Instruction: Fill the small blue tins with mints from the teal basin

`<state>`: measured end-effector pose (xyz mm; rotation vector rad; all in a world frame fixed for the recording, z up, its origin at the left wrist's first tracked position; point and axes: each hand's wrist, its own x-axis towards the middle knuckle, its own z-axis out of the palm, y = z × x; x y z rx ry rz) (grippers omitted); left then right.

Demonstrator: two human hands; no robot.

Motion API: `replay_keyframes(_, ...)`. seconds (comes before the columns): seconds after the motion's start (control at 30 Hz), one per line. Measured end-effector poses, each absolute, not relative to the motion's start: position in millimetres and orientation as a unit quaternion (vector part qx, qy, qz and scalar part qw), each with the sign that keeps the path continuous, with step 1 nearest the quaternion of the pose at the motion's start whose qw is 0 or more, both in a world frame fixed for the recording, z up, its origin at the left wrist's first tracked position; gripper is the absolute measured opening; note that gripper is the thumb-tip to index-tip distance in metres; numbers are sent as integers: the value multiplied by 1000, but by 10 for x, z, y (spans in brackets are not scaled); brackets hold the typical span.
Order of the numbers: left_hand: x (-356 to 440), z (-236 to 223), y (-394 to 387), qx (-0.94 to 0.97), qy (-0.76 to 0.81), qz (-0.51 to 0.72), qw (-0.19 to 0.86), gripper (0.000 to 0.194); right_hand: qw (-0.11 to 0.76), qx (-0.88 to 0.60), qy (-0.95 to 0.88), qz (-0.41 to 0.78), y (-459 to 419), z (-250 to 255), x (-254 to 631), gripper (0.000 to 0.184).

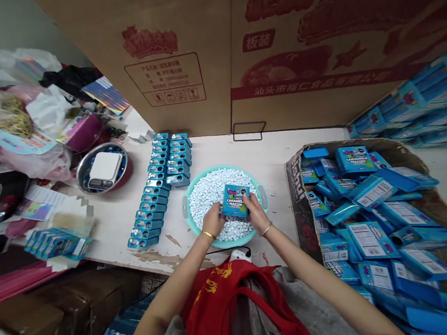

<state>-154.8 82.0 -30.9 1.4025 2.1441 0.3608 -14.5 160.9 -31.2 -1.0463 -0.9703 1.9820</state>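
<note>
Between my two hands is a small blue candy box (235, 200) printed "Caramelo Macizo", its front face turned up towards me. My left hand (213, 220) is closed at the box's left edge, with the fingertips partly hidden. My right hand (256, 213) grips the right edge, thumb near the upper corner. Directly beneath lies a round turquoise basin (190, 228) with handles, filled with small pale white-blue candies (206, 191). To the left, two rows of upright blue boxes (152, 198) stand on the white table.
At right, a cardboard carton (302, 207) is heaped with blue boxes (372, 239). Large brown cartons (187, 113) wall off the back. A metal bowl holding a white scale (106, 167) stands left, beside bags (34, 147). A white power strip (239, 254) lies at the table's front edge (177, 268).
</note>
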Motion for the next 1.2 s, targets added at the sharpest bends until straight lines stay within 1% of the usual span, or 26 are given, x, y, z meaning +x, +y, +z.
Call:
replay_keyframes(0.17,-1793,-149,706,562,758,188,272,30,375,-385,-408,738,1737,31,125,45)
replay_keyframes(0.3,-1955,49,595,599,723,217,268,27,393,-389,-502,665,1799,93,448,52)
replay_keyframes(0.37,-2008,185,575,615,709,220,266,27,385,-391,-575,606,1813,53,584,52)
replay_keyframes(0.47,-2056,449,590,644,683,223,262,27,369,-396,-692,478,1824,2,703,43)
replay_keyframes(0.53,-2069,650,628,666,667,215,256,27,354,-373,-753,410,1825,9,711,40)
replay_keyframes(0.67,-2037,1048,758,717,642,143,231,27,334,-310,-813,361,1805,74,615,40)
replay_keyframes(0.8,-1913,1408,911,749,631,18,203,25,331,-278,-836,339,1767,81,509,43)
replay_keyframes(0.97,-1697,1729,1021,752,635,-115,135,22,334,-264,-843,329,1710,42,432,41)
replay_keyframes(1.07,-1577,1815,1027,762,622,-151,97,20,339,-261,-842,328,1679,17,399,41)
replay_keyframes(1.2,-1563,1826,972,769,620,-138,70,20,343,-257,-840,332,1666,-41,380,42)
